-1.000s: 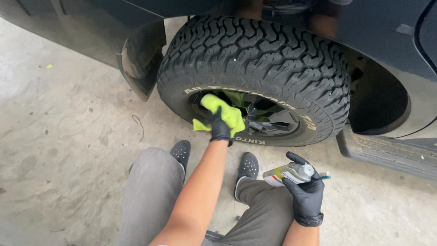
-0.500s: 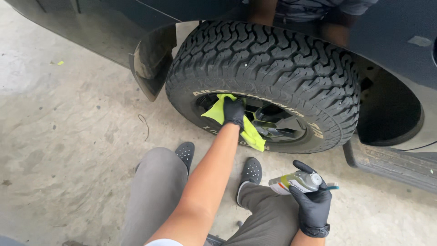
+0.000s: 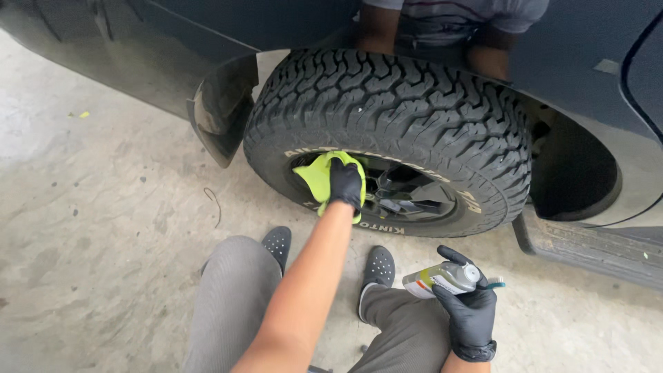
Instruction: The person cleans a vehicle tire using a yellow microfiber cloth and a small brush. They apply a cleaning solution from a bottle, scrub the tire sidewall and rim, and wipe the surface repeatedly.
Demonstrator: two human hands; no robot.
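Note:
My left hand (image 3: 345, 182), in a black glove, presses a yellow-green cloth (image 3: 318, 176) against the left side of a dark wheel rim (image 3: 407, 193). The rim sits inside a knobby black tire (image 3: 414, 117) on a dark vehicle. My right hand (image 3: 471, 311), also gloved in black, holds a small grey spray bottle (image 3: 442, 278) low at the right, apart from the wheel. My knees in grey trousers (image 3: 235, 304) and black perforated shoes (image 3: 277, 243) are below the tire.
A mud flap (image 3: 217, 110) hangs left of the tire. A side step (image 3: 594, 249) runs along the right. The dark body panel (image 3: 138, 48) reflects a person. Stained concrete floor (image 3: 90, 221) spreads to the left.
My left hand slid the cloth leftward along the rim. The view moved closer to the wheel. My right hand kept hold of the bottle.

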